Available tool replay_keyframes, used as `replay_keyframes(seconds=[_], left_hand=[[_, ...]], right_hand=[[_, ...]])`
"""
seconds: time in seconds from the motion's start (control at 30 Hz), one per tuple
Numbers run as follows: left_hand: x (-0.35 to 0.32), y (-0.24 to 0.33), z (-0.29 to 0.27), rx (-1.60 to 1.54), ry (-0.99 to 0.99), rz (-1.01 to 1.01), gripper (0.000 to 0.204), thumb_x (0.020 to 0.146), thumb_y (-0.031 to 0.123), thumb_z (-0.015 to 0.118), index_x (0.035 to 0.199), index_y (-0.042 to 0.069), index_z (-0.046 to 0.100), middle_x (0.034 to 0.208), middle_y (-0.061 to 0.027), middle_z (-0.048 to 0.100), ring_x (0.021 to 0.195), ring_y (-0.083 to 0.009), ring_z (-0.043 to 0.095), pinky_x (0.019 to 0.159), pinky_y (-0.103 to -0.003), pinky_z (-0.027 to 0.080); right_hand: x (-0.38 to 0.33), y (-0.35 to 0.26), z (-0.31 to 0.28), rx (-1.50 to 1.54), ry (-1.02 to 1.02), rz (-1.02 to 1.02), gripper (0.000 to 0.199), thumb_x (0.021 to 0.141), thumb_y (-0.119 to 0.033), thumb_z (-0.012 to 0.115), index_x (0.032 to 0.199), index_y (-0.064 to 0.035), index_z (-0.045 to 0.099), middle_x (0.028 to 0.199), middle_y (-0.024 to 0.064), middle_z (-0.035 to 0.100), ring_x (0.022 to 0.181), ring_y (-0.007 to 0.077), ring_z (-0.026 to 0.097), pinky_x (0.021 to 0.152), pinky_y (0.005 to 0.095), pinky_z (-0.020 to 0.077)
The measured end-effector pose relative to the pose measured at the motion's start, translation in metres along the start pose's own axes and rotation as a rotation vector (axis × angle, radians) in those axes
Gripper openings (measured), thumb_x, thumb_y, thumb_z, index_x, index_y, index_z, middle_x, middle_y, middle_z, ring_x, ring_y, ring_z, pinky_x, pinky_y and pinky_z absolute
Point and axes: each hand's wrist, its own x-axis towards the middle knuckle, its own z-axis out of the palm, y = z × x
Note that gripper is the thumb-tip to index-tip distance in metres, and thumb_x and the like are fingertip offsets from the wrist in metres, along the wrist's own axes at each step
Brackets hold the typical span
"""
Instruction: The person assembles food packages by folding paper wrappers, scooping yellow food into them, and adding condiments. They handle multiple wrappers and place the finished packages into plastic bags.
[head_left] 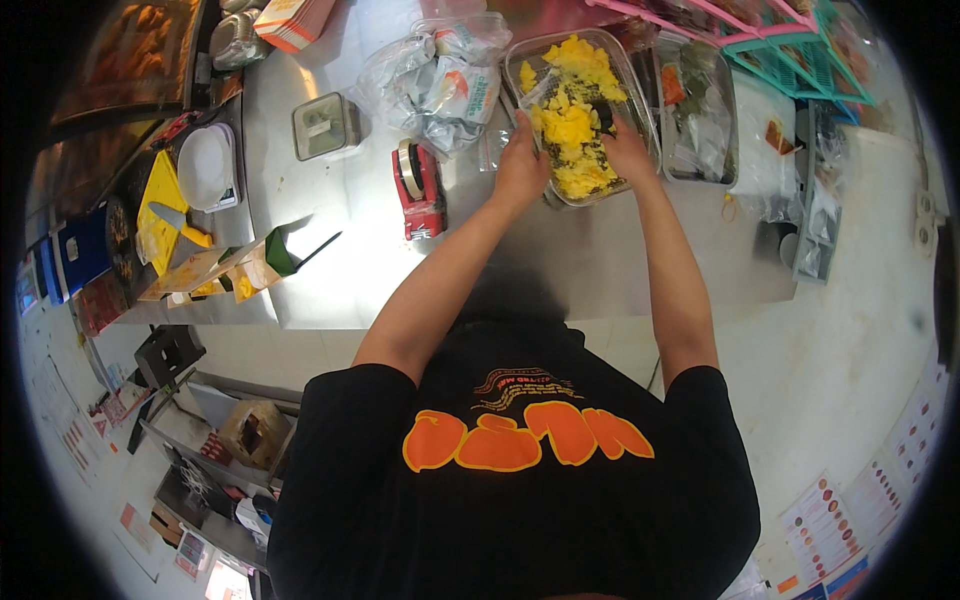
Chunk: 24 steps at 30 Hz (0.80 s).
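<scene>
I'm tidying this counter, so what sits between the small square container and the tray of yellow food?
In the head view, a bundle of plastic bags lies between the square container and the tray.

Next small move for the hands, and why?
I'd probably have the right hand nudge the yellow food into the nearest thin patch, with the left hand at the side of the clear container. The food lies in uneven clumps with darker gaps, and the right hand is already over it. Whether it grips a tool is unclear.
</scene>
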Motion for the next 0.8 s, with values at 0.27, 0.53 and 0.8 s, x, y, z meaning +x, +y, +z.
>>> replay_keyframes(seconds=[0.27, 0.53, 0.8], left_hand=[[0.002, -0.012, 0.003, -0.07, -0.033, 0.001, 0.086, 0.081, 0.004, 0.061, 0.148, -0.01, 0.009, 0.127, -0.0324, 0.052, 0.114, -0.0436, 0.055, 0.096, -0.044, 0.046], [-0.003, -0.01, 0.003, -0.09, 0.013, -0.059, 0.087, 0.083, 0.011, 0.066, 0.151, -0.001, 0.015, 0.083, -0.0241, 0.064, 0.074, -0.0341, 0.065, 0.069, -0.039, 0.05], [-0.003, -0.007, -0.002, -0.074, -0.002, -0.063, 0.085, 0.085, 0.013, 0.065, 0.152, 0.001, 0.014, 0.074, -0.0219, 0.063, 0.067, -0.0348, 0.063, 0.067, -0.041, 0.05]], right_hand=[[-0.005, -0.066, -0.031, -0.28, -0.2, -0.235, 0.055, 0.09, -0.015, 0.045, 0.145, -0.0158, 0.04, 0.125, 0.0226, 0.059, 0.114, 0.0363, 0.057, 0.097, 0.0466, 0.0449], [-0.06, -0.063, -0.02, -0.331, 0.076, -0.161, 0.046, 0.094, -0.027, 0.054, 0.139, -0.0183, 0.048, 0.094, 0.0237, 0.067, 0.087, 0.0403, 0.064, 0.076, 0.0519, 0.0495], [-0.041, -0.036, -0.028, -0.29, 0.214, 0.084, 0.047, 0.095, -0.023, 0.05, 0.14, -0.0133, 0.044, 0.097, 0.0219, 0.068, 0.092, 0.0405, 0.065, 0.081, 0.0509, 0.0503]])
